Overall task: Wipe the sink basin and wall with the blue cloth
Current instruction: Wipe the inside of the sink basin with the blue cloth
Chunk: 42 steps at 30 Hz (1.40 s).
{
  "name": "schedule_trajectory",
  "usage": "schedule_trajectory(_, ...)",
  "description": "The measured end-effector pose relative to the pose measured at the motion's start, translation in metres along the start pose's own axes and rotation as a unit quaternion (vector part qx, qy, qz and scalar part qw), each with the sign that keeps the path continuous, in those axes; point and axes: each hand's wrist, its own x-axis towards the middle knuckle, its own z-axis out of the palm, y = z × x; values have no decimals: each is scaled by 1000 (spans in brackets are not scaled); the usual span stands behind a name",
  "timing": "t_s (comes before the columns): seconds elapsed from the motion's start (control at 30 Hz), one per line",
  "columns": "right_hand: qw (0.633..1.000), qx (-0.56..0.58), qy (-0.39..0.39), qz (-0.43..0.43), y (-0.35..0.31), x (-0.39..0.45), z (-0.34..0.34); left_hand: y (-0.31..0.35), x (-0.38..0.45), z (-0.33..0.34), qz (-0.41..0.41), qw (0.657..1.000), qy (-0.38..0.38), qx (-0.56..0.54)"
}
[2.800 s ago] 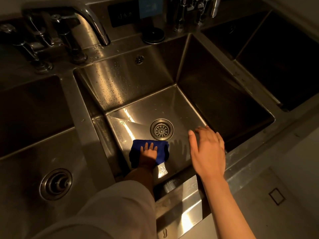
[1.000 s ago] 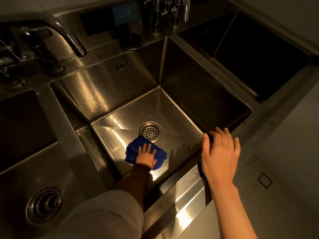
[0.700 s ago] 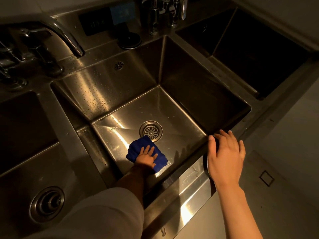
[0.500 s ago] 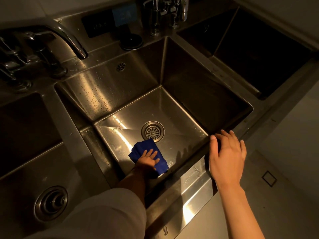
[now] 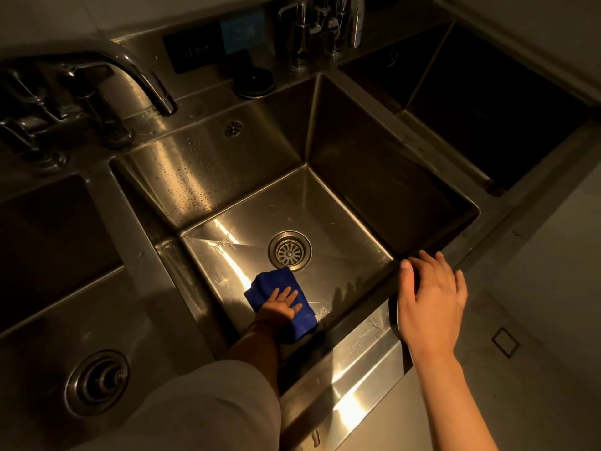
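The left hand [image 5: 282, 305] lies flat on the folded blue cloth [image 5: 282, 302], fingers straight and spread a little, pressing it down onto the shiny steel floor of the middle sink basin [image 5: 341, 229]. The cloth sits near the front edge of that floor, a bit left of the middle, and its far corner almost reaches the round metal drain [image 5: 289, 250]. A pale sleeve [image 5: 208, 408] covers the upper part of this arm.

The right hand [image 5: 431, 299] is at the front right corner of the basin, over the steel rim [image 5: 364, 349]. Its fingers are loose and a little apart, and it holds nothing. I cannot tell if it really touches the rim.

Farther back, the rear wall of the basin [image 5: 195, 177] has many small water drops on it and a little round overflow hole [image 5: 233, 128] near the top. The right wall looks dark.

Another basin on the left has its own round drain [image 5: 97, 382]. A dark, deep basin [image 5: 497, 102] is on the right.

On the back ledge, a curved metal tap [image 5: 143, 76] reaches over the middle basin. A round dark cap [image 5: 253, 82] sits beside it, and shiny taps [image 5: 322, 24] stand at the far end.
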Motion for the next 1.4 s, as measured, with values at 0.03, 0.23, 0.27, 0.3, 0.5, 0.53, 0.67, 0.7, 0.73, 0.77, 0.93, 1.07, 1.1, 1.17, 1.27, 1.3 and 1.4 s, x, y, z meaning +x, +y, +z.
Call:
schedule_trajectory(0.03, 1000, 0, 1, 0, 0, 0, 0, 0, 1, 1, 2, 1000, 2, 8)
schedule_trajectory(0.23, 1000, 3, 0, 2, 1, 1, 1, -2, 4, 3, 7, 1000, 7, -7)
schedule_trajectory(0.27, 1000, 4, 0, 1, 1, 1, 1, -1, 4, 4, 5, 1000, 12, -18)
schedule_trajectory(0.3, 1000, 5, 1, 1, 0, 1, 1, -1, 4, 5, 4, 1000, 15, -26)
schedule_trajectory(0.5, 1000, 8, 3, 3, 0, 2, 1, 5, 2, 5, -11, 999, 25, -43)
schedule_trajectory(0.53, 1000, 9, 4, 2, 0, 1, 0, 5, 1, 5, -16, 998, 33, -52)
schedule_trajectory(0.67, 1000, 17, 9, -1, 0, 1, 1, 8, 0, 7, -54, 994, 63, -77)
schedule_trajectory(0.7, 1000, 17, 10, -2, 0, 1, 1, 9, 0, 8, -63, 993, 64, -71)
schedule_trajectory(0.73, 1000, 17, 11, -3, 1, 1, 1, 9, 0, 10, -70, 994, 63, -63)
schedule_trajectory(0.77, 1000, 18, 12, -4, 1, 1, 1, 9, 1, 11, -75, 994, 59, -55)
schedule_trajectory(0.93, 1000, 20, 21, -8, 2, 1, 2, 9, 8, 12, -79, 995, 24, -49)
schedule_trajectory(1.07, 999, 26, 26, -7, 2, 1, 4, 10, 11, 8, -70, 997, -9, -37)
schedule_trajectory(1.1, 999, 26, 27, -6, 2, 1, 4, 11, 12, 8, -66, 997, -8, -35)
schedule_trajectory(1.17, 999, 26, 29, -6, 3, 1, 4, 11, 13, 7, -55, 998, -10, -30)
schedule_trajectory(1.27, 999, 26, 29, -7, 3, 2, 4, 11, 15, 5, -45, 999, -8, -26)
schedule_trajectory(1.3, 999, 25, 29, -7, 3, 2, 4, 11, 15, 5, -41, 999, -5, -26)
schedule_trajectory(1.4, 999, 24, 29, -8, 3, 2, 4, 13, 17, 5, -35, 999, 3, -20)
